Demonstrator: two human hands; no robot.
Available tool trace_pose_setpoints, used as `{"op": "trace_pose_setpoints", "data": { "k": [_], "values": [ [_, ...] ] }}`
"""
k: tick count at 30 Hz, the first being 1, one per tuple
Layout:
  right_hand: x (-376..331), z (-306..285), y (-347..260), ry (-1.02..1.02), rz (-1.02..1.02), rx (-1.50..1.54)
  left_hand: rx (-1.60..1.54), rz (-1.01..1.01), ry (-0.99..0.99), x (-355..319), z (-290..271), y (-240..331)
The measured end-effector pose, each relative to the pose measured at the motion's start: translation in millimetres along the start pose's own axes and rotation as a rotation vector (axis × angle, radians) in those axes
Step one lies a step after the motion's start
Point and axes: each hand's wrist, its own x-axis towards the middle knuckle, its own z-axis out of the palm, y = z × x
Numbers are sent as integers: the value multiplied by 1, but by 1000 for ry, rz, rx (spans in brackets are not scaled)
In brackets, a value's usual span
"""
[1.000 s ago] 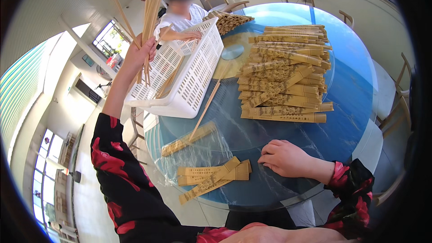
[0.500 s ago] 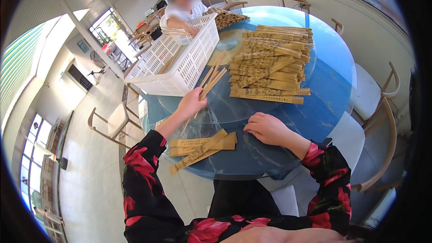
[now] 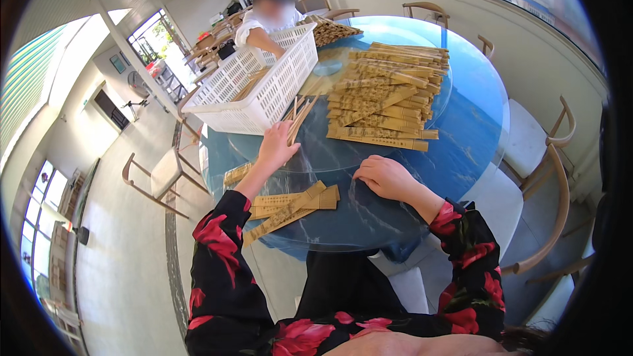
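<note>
My left hand (image 3: pixel 275 148) is closed around a few bare wooden chopsticks (image 3: pixel 300 118), held upright at a slant over the table beside the white basket. My right hand (image 3: pixel 389 178) rests on the blue tabletop with its fingers loosely bent, and nothing shows in it. Between my forearms lie several flat tan paper chopstick sleeves (image 3: pixel 290 206), overlapping like a fan near the table's front edge. Another tan sleeve (image 3: pixel 237 173) sits partly behind my left wrist. Beyond my right hand is a large stack of tan paper-wrapped chopsticks (image 3: pixel 389 95).
A white slotted plastic basket (image 3: pixel 231 115) with loose chopsticks inside stands at the left of the round glass-topped table (image 3: pixel 471 125). Across it a co-worker (image 3: pixel 264 26) reaches into the basket, near another sleeve pile (image 3: pixel 330 29). Wooden chairs (image 3: pixel 168 175) surround the table.
The view has shifted slightly. My left hand has tilted the chopsticks and brought them closer to the basket. The co-worker's hand, earlier holding chopsticks above the basket, has dropped into it.
</note>
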Motion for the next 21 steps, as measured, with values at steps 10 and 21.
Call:
{"op": "trace_pose_setpoints", "data": {
  "k": [10, 21],
  "values": [
    [4, -10, -4, -36, -11, -81, 23, -60, 241, -76, 2, -3],
    [66, 12, -21, 162, -119, -106, 72, -222, 369, -135, -10, 13]
  ]
}}
